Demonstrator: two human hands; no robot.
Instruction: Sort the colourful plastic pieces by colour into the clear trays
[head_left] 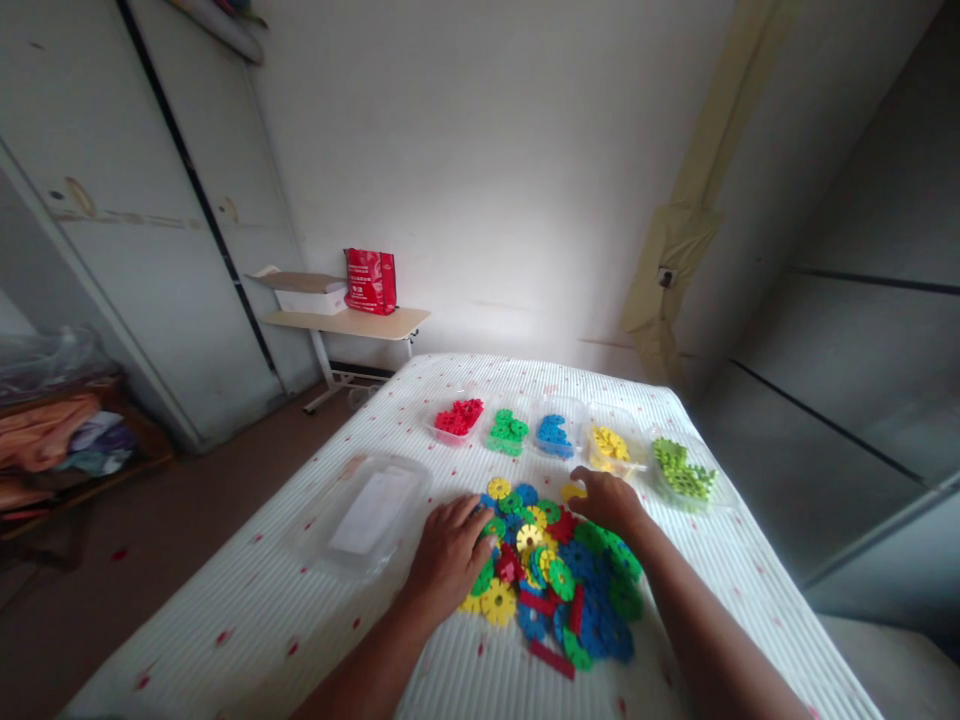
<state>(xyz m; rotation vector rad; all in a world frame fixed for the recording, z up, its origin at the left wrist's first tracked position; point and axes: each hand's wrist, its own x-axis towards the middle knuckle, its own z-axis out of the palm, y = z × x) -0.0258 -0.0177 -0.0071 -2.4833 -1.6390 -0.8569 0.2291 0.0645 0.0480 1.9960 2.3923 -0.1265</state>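
Coloured discs (529,537) lie between 2 palm-down hands (448,548), the right (611,502) farther forward.

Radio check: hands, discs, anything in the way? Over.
Left hand at left edge of mixed disc pile. Right hand by a yellow disc, grip unclear. Five part-filled tubs beyond; no obstruction visible.

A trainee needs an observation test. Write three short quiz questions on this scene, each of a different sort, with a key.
1. What colour are the pieces in the leftmost tub of the row: A blue, B red, C yellow?
2. True or false: the red bag lies among the loose pieces.
3. Fill in: the ___ hand is nearer the tub of yellow pieces.

Key: 1 B. 2 False; the red bag stands on the side table. 3 Right hand.
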